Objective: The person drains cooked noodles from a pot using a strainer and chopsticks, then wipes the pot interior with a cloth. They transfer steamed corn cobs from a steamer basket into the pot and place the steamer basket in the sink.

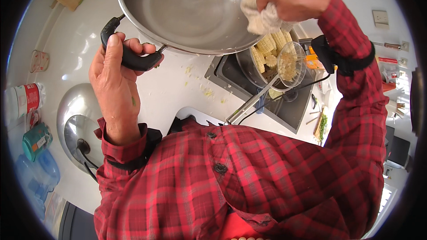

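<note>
A wide stainless steel pan [186,6] is held up before me, its inside facing me. My left hand [116,70] grips its black loop handle [141,58]. In my right hand [290,0] is a bunched off-white cloth [262,16], which lies against the pan's right side. Partly hidden behind the pan stands a metal pot [248,66] with several corn cobs [267,48] in it. A wire mesh skimmer [292,65] holding pale, wet-looking bits rests across the pot's rim, its long handle reaching down toward my shirt.
The pot stands over a dark sink [285,113]. Scraps litter the white counter [186,90]. At left are a domed pan lid [80,103], a drinking glass [40,61], a teal container [37,141] and a blue water jug [36,176]. Chopped greens [322,126] lie on a board at right.
</note>
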Demonstrator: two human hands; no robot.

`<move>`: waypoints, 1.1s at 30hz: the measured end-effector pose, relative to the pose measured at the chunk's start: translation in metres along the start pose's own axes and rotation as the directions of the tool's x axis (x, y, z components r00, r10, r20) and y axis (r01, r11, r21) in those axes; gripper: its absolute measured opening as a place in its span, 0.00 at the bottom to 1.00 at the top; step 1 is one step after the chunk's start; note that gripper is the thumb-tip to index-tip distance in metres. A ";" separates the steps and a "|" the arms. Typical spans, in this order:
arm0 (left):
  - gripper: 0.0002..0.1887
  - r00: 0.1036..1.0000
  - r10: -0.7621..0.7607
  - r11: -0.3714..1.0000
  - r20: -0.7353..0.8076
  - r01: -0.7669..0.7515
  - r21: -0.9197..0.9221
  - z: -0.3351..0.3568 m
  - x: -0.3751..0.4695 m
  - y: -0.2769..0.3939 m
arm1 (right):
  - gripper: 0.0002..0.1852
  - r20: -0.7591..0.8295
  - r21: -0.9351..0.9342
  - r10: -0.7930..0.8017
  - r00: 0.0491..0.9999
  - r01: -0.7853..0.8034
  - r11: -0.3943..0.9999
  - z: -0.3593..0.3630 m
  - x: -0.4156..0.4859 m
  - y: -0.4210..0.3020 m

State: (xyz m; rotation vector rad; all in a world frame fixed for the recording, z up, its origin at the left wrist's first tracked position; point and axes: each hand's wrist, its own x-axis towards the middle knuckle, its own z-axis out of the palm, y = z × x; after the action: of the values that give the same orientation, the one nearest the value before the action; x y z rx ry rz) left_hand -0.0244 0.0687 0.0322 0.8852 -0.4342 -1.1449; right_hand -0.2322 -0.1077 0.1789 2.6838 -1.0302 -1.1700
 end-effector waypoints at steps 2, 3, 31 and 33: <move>0.15 1.000 0.001 1.000 -0.012 -0.001 0.004 0.000 -0.001 -0.001 | 0.13 0.018 0.157 -0.071 0.997 0.067 0.985 0.007 0.004 0.002; 0.15 1.000 0.003 1.000 -0.009 -0.003 0.000 0.000 -0.001 0.000 | 0.13 0.045 0.193 -0.070 0.997 0.060 0.979 0.009 0.005 0.002; 0.15 0.999 0.020 0.998 -0.043 -0.023 -0.064 0.007 0.000 0.001 | 0.23 -0.049 -0.011 -0.196 0.979 0.195 0.981 0.067 0.100 0.009; 0.14 0.999 0.025 0.997 -0.046 -0.029 -0.078 0.007 0.000 -0.001 | 0.21 -0.053 0.098 -0.260 0.964 0.264 0.960 0.066 0.094 0.002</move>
State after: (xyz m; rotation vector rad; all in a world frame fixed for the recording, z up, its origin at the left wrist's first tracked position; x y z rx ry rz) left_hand -0.0298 0.0656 0.0359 0.8328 -0.3609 -1.1078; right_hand -0.2304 -0.1501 0.0721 2.9855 -0.7675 -1.1225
